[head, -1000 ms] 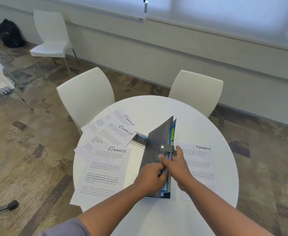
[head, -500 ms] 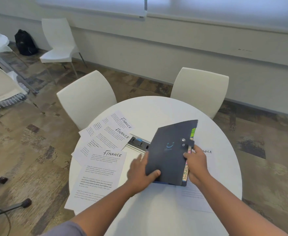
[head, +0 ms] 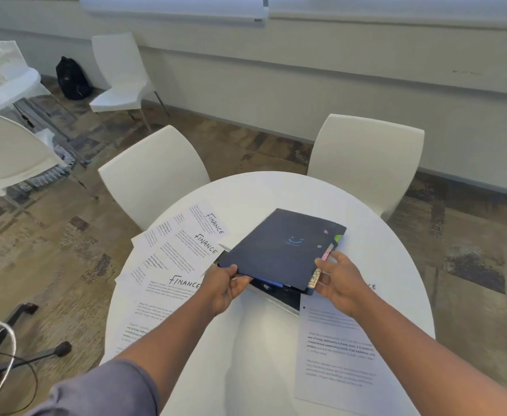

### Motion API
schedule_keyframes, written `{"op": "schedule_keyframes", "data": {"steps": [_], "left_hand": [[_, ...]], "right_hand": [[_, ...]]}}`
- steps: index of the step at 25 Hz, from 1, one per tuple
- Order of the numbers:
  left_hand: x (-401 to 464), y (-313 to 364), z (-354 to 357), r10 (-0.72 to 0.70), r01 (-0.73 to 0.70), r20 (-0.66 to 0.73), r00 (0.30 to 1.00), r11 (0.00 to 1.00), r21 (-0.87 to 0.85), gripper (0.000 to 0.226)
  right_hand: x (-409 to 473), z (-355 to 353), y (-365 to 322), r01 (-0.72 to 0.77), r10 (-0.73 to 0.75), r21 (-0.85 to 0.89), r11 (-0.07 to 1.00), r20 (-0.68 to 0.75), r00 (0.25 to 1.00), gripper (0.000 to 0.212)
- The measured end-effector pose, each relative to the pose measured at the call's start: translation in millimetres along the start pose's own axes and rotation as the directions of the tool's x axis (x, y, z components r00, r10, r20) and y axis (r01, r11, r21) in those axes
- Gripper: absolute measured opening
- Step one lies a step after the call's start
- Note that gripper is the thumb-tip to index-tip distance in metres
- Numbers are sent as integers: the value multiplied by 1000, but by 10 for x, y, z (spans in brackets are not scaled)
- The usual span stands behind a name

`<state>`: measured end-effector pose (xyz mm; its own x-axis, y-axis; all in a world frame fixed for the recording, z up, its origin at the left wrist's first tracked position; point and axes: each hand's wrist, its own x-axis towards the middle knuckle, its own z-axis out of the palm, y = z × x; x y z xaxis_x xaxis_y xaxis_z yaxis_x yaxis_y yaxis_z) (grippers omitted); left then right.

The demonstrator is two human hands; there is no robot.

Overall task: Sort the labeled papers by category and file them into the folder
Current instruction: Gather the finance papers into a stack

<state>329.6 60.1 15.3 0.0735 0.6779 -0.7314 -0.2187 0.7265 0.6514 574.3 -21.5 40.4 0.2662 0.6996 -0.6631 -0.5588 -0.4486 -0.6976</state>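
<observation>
A dark navy folder (head: 279, 247) with a blue smiley and coloured tabs along its right edge is closed and held a little above the round white table (head: 255, 340). My left hand (head: 223, 283) grips its near left corner. My right hand (head: 339, 280) holds its near right edge by the tabs. Three sheets headed FINANCE (head: 180, 250) fan out on the table's left side. Another printed sheet (head: 336, 355) lies at the right, its heading partly hidden by my right hand.
A power socket strip (head: 279, 295) set in the table shows under the folder. Two white chairs (head: 153, 175) (head: 366, 157) stand at the far side of the table. A chair base (head: 21, 352) and cable lie on the floor at left. Another table stands far left.
The folder's cover has swung shut from standing upright. Both hands then shifted to its near corners and moved the folder farther from me, over the socket strip.
</observation>
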Motion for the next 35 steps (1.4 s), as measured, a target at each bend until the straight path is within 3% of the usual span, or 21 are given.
{"op": "schedule_keyframes", "data": {"steps": [5, 10, 14, 17, 19, 22, 24, 26, 29, 32, 35], "left_hand": [[432, -13, 183, 56, -50, -106, 993, 997, 55, 24], [868, -57, 152, 84, -52, -246, 966, 990, 132, 24], [1043, -153, 12, 80, -29, -284, 956, 983, 179, 15], [933, -261, 23, 150, -87, -280, 948, 971, 224, 17], [756, -487, 62, 238, -115, -302, 923, 920, 375, 13], [363, -1113, 183, 72, 4, -110, 991, 818, 575, 7], [134, -1499, 267, -81, 62, -2, 997, 753, 655, 15], [-35, -1734, 345, -155, 104, 15, 988, 724, 682, 23], [-155, -1867, 411, -198, 139, 14, 980, 735, 663, 31], [-338, -1852, 420, -239, 128, 77, 968, 731, 670, 16], [-568, -1698, 338, -78, -48, 133, 988, 665, 745, 9]], "right_hand": [[32, -174, 134, -139, 152, -112, 984, 119, 981, 32], [114, -400, 357, -180, 207, -219, 959, 108, 972, 39], [168, -732, 549, -222, 223, -210, 952, -20, 975, 28], [182, -987, 716, -164, 108, -236, 958, -234, 966, 28], [153, -1136, 842, -135, -14, -376, 917, -367, 930, 40], [29, -1280, 1052, -202, -158, -635, 745, -462, 873, 58], [-84, -1307, 1153, -264, -181, -743, 615, -460, 869, 67], [-189, -1325, 1238, -276, -157, -787, 552, -423, 892, 72], [-347, -1331, 1374, -253, -126, -778, 575, -390, 912, 72], [-531, -1344, 1514, -212, -122, -727, 654, -377, 918, 67], [-699, -1287, 1587, -168, -102, -639, 750, -364, 926, 65]]}}
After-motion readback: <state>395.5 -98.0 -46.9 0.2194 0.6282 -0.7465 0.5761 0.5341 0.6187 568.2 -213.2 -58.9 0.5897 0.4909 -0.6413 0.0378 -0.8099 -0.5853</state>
